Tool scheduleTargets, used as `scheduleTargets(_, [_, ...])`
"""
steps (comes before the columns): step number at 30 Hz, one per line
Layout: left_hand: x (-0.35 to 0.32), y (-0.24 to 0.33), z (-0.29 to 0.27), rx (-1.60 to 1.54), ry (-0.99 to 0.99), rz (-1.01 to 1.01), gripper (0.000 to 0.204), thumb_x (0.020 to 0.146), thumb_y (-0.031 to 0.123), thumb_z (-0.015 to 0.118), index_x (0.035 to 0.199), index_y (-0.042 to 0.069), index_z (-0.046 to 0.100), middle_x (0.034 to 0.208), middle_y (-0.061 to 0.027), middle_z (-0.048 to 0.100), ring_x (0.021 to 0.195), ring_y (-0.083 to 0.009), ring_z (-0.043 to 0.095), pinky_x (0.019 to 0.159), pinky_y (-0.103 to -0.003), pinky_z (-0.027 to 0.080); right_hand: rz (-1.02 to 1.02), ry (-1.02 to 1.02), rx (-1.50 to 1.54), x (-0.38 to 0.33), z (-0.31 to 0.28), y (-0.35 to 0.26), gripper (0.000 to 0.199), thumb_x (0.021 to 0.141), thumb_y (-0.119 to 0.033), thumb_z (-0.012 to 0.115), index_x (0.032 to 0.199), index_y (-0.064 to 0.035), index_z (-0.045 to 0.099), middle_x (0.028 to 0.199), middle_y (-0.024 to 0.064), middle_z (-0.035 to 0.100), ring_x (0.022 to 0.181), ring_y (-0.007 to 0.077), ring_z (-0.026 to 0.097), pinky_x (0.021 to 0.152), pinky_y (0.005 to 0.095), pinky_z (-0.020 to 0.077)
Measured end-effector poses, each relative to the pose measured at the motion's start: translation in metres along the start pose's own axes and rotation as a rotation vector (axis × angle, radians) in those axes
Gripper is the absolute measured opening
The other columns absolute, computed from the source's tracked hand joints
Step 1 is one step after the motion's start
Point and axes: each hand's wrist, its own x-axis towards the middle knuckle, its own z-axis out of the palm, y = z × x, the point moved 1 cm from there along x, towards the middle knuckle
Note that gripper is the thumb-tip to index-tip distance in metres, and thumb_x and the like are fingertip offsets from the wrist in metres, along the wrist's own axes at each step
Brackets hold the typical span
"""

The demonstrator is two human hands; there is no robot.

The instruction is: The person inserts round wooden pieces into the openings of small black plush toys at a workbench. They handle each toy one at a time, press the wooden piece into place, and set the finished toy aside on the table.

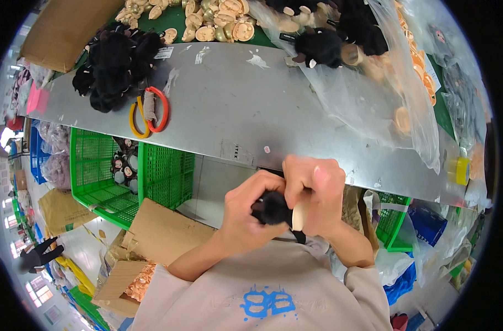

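Both my hands meet in front of my chest, just below the edge of the grey metal table (235, 110). My left hand (246, 212) grips a small black furry toy piece (271, 208). My right hand (315, 193) closes over the same piece from the right and presses a beige plastic face part (299, 217) against it. The fur is mostly hidden between my fingers.
On the table lie a heap of black plush toys (113, 66), yellow-and-red handled scissors (149, 113), beige face parts (218, 22) and a clear bag of plush toys (362, 60). A green crate (97, 182) and cardboard boxes (163, 231) stand on the floor at left.
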Motion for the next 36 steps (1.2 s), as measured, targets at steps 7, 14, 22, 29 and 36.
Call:
scheduleTargets(7, [0.011,0.001,-0.005,-0.243,0.198,-0.204,0.041,0.072,-0.006,0.065,0.111,0.002,0.056,0.099,-0.0029,0.061,0.088,-0.0073,0.057,0.078,-0.022,0.049,0.056,0.099,0.040,0.005,-0.009,0.017,0.049,0.103,-0.043,0.045,0.087,0.0000,0.062,0.078,0.0047,0.057,0.064,0.0121,0.050,0.058,0.0258,0.0382])
scheduleTargets(14, [0.019,-0.009,-0.004,-0.353,0.342,-0.153,0.045,0.075,-0.011,0.064,0.116,0.003,0.053,0.111,-0.0052,0.056,0.101,-0.0137,0.058,0.094,-0.029,0.048,0.056,0.073,-0.235,-0.014,-0.019,0.026,0.044,0.083,-0.038,0.080,0.073,-0.0034,0.055,0.069,0.0026,0.050,0.059,0.0122,0.045,0.051,0.0273,0.0341])
scheduleTargets(22, [0.014,-0.021,-0.012,-0.488,0.147,-0.246,0.005,0.091,0.004,0.064,0.090,0.000,0.061,0.093,-0.0038,0.057,0.085,-0.0106,0.053,0.076,-0.026,0.044,-0.003,0.164,-0.316,-0.024,-0.012,0.021,0.046,0.072,-0.021,0.089,0.064,-0.0066,0.047,0.062,0.0023,0.043,0.053,0.0134,0.038,0.048,0.0288,0.0294])
scheduleTargets(29, [0.014,0.002,-0.018,0.296,0.253,0.404,0.016,0.082,0.007,0.075,0.082,0.000,0.060,0.086,-0.0089,0.057,0.076,-0.0215,0.051,0.065,-0.031,0.043,-0.282,0.247,-0.586,-0.022,-0.004,0.008,0.043,0.070,-0.012,0.086,0.063,-0.0061,0.044,0.057,0.0053,0.038,0.046,0.0200,0.034,0.042,0.0330,0.0256])
scheduleTargets(36, [0.022,0.000,-0.020,0.473,0.243,0.475,0.016,0.083,0.009,0.074,0.081,0.001,0.061,0.082,-0.0100,0.056,0.072,-0.0274,0.049,0.060,-0.035,0.042,-0.287,0.365,-0.594,-0.020,0.009,0.032,0.042,0.075,-0.011,0.080,0.064,-0.0058,0.040,0.058,0.0063,0.036,0.048,0.0219,0.035,0.044,0.0342,0.0266])
